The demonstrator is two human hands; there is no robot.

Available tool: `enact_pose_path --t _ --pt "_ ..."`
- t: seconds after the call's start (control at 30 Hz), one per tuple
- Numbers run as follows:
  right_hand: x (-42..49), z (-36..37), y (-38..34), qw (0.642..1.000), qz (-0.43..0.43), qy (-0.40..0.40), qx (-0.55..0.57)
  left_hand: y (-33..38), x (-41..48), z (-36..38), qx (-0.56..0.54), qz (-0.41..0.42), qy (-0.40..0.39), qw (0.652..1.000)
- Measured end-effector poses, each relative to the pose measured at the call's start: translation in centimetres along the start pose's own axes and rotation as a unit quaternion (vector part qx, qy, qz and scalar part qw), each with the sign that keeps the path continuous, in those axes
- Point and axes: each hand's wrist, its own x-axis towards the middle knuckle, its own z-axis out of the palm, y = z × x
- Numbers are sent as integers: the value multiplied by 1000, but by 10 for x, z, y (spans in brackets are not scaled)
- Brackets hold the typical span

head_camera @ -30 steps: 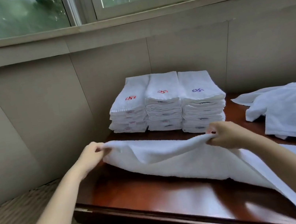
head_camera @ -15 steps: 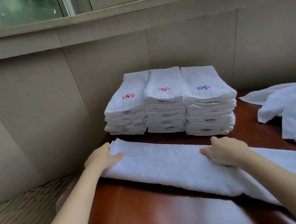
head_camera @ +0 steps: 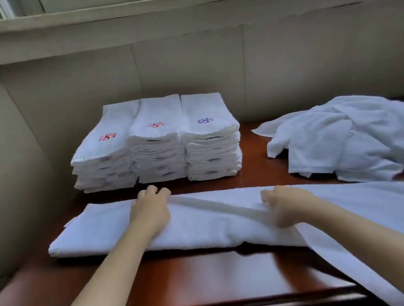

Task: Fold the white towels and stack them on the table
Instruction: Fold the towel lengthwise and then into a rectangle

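A long white towel (head_camera: pixel 97 231), folded lengthwise into a strip, lies across the dark wooden table (head_camera: pixel 188 280); its right end spreads wider and hangs over the near edge. My left hand (head_camera: pixel 151 210) lies on the strip with its fingers curled over the far edge. My right hand (head_camera: pixel 286 204) grips a fold of the same towel further right. A raised ridge of cloth runs between the two hands. Behind the strip stand three stacks of folded white towels (head_camera: pixel 157 143) side by side, with red and purple embroidered marks on top.
A loose pile of unfolded white towels (head_camera: pixel 355 135) lies at the back right of the table. A beige wall (head_camera: pixel 182 66) with a window sill rises right behind the stacks. The table's left edge drops to the floor.
Both hands brought the lifted towel edge down and laid the strip flat. They then slid right along it and now grip the far edge, raising a ridge.
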Motion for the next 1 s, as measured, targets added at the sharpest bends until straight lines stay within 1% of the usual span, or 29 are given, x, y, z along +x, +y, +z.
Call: enact_pose_path --t 0.03,0.07,0.1,0.17,0.23,0.3,0.4,0.5,0.57,0.6,0.7,0.77,0.83,0.93,1.0 --pt "-9 -1 10 1000 5 -29 -4 30 -2 4 -57 57 -38 996" --pt "-19 -3 18 998 8 -53 -12 57 -5 7 -84 101 -71 989" --pt "-29 -3 28 997 11 -70 -19 81 -8 11 -80 130 -87 984" --pt "-48 0 52 996 20 -79 -20 111 -13 16 -49 144 -81 985" --pt "-65 6 79 997 51 -52 10 119 -15 17 -47 135 -63 988" --pt "-77 12 109 992 105 16 69 117 -15 17 -65 128 -51 988" --pt "-83 11 151 958 209 148 131 113 -15 16 -93 125 -31 987" --pt "-72 4 172 916 269 277 113 114 -12 18 -129 112 6 985" --pt "-59 6 178 897 293 316 93 114 -9 20 -154 90 35 983" --pt "-54 10 182 896 300 313 96 112 -6 21 -164 79 46 982" --pt "-41 35 193 907 301 259 144 108 1 25 -187 67 63 978" --pt "-35 45 198 907 312 242 148 108 8 26 -172 67 62 981" --pt "-30 42 198 897 335 239 160 110 14 27 -154 61 55 985" --pt "-23 38 198 872 364 256 204 112 20 29 -148 56 44 986" --pt "-21 41 196 869 365 269 197 114 22 29 -139 58 39 988"
